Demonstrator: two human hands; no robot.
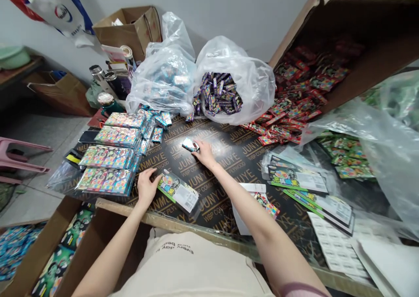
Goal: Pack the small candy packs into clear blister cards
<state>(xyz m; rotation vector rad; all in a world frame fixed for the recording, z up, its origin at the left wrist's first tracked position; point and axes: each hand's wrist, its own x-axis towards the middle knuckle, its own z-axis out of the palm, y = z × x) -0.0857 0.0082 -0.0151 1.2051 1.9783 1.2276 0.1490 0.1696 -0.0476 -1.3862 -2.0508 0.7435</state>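
Right hand [203, 153] closed on small blue-white packet [190, 144], mid counter [172, 150]. Left hand [148, 187] half curled, fingertips at left end of flat pouch [178, 191]; can't tell if it's pinching. Pouch sits near the tan front edge [163, 219]. Room to move: dark, gold-lettered board between pack stacks [104, 181] at left and loose red packets [284, 118] at right. Plastic bags [255, 76] bound the back: translucent, crinkled, bulging. Stacks glossy, rectangular. Pouch thin, green-black print, clear film margin.
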